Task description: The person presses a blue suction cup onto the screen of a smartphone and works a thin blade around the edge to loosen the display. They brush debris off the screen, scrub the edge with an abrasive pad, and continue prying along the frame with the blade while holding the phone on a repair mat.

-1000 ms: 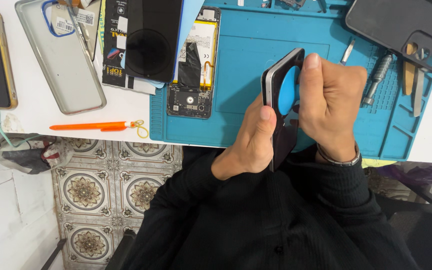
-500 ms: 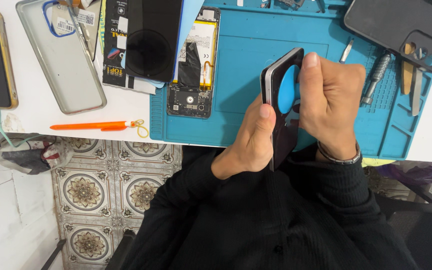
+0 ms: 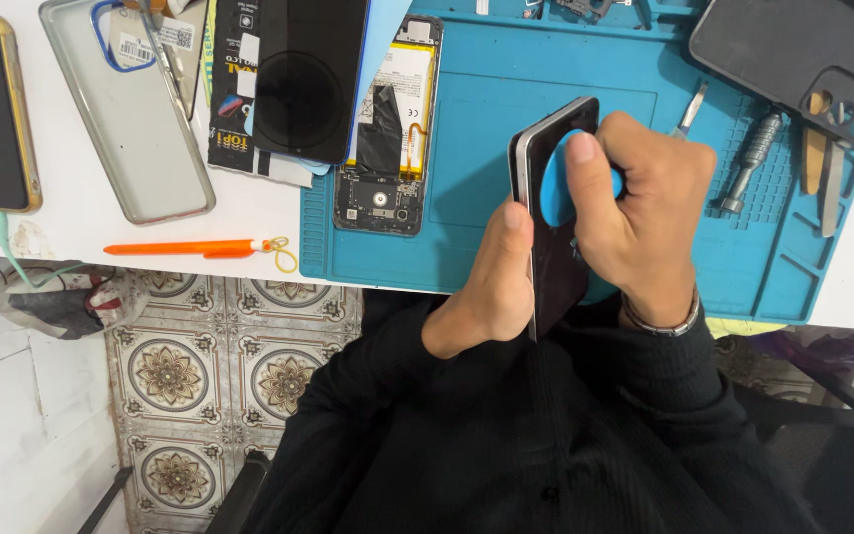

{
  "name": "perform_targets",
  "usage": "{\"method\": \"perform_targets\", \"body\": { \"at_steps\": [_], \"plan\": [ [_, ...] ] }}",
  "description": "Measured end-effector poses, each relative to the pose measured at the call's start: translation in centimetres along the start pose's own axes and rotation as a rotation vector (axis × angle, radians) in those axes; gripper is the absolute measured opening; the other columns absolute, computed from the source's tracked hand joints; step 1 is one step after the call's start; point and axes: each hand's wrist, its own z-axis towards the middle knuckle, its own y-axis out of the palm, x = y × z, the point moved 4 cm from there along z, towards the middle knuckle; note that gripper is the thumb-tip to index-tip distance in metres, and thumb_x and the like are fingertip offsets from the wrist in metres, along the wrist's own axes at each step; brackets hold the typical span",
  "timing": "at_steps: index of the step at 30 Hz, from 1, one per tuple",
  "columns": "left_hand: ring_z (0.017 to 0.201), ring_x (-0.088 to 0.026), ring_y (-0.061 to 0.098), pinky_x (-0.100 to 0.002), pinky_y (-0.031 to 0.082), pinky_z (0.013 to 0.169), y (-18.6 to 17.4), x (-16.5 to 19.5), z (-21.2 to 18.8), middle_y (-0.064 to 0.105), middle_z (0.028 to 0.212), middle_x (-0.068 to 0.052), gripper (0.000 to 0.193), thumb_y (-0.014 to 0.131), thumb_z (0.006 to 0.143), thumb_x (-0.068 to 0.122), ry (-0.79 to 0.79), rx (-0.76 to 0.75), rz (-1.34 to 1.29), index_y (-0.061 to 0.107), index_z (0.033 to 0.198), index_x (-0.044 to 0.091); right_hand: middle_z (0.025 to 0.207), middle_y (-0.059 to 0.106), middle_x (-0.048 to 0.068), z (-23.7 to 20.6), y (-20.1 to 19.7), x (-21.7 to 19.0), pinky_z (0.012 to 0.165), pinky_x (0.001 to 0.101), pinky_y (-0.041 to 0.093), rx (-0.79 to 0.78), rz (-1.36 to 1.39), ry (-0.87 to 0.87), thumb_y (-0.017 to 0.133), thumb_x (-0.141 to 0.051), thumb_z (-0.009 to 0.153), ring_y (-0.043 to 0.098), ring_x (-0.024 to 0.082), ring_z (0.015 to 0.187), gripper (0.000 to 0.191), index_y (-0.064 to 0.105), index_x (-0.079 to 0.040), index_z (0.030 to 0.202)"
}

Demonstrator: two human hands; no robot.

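The phone (image 3: 551,213) is held up on its edge over the blue mat (image 3: 486,129), between both hands. The left hand (image 3: 491,282) is closed around its lower left side, and the right hand (image 3: 644,213) pinches a blue pick (image 3: 557,178) against its back near the top. It looks thin, stiff, smooth and easy to crack, so holding the side edges seems safest.

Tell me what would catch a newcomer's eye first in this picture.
Both hands at the centre: the left hand and right hand grip a dark phone held on edge, with a blue pick at it. Behind lies an opened phone on the blue mat.
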Motion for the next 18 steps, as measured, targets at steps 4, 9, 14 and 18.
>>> {"method": "perform_targets", "body": {
  "at_steps": [4, 9, 14, 18],
  "plan": [
    [0.114, -0.013, 0.06, -0.029, 0.049, 0.101, 0.1, -1.0, -0.1, 0.061, 0.126, -0.009, 0.073, 0.021, 0.115, 0.058, -0.072, -0.008, -0.194, 0.043, 0.148, -0.003, 0.06, 0.044, 0.005, 0.3, -0.1, -0.3, 0.05, 0.0302, 0.029, -0.015, -0.011, -0.019, 0.073, -0.016, 0.105, 0.039, 0.016, 0.05, 0.04, 0.051, -0.001, 0.075],
    [0.128, -0.017, 0.06, -0.031, 0.048, 0.113, 0.0, -2.3, -0.4, 0.059, 0.138, -0.01, 0.068, 0.018, 0.111, 0.049, -0.274, 0.115, -0.413, 0.042, 0.147, -0.003, 0.064, 0.046, 0.005, 0.6, -1.0, -1.2, 0.05, 0.0301, 0.035, -0.117, -0.077, -0.048, 0.08, -0.02, 0.078, 0.046, 0.016, 0.05, 0.034, 0.052, -0.002, 0.084],
    [0.115, -0.017, 0.059, -0.031, 0.048, 0.104, -0.2, -2.4, -0.3, 0.061, 0.125, -0.012, 0.063, 0.019, 0.122, 0.049, -0.159, 0.03, -0.314, 0.046, 0.142, -0.005, 0.073, 0.056, 0.004, 0.8, -1.9, -1.6, 0.052, 0.0255, 0.043, -0.147, -0.093, -0.045, 0.081, -0.021, 0.08, 0.058, 0.014, 0.054, 0.033, 0.058, -0.002, 0.092],
    [0.119, -0.016, 0.06, -0.033, 0.048, 0.111, -0.2, -3.0, -0.3, 0.061, 0.133, -0.012, 0.065, 0.019, 0.116, 0.048, -0.186, 0.064, -0.278, 0.046, 0.147, -0.002, 0.075, 0.06, 0.003, 0.9, -2.5, -1.2, 0.053, 0.0227, 0.047, -0.155, -0.074, -0.027, 0.083, -0.022, 0.082, 0.063, 0.011, 0.057, 0.033, 0.061, -0.001, 0.094]
  ]
}}
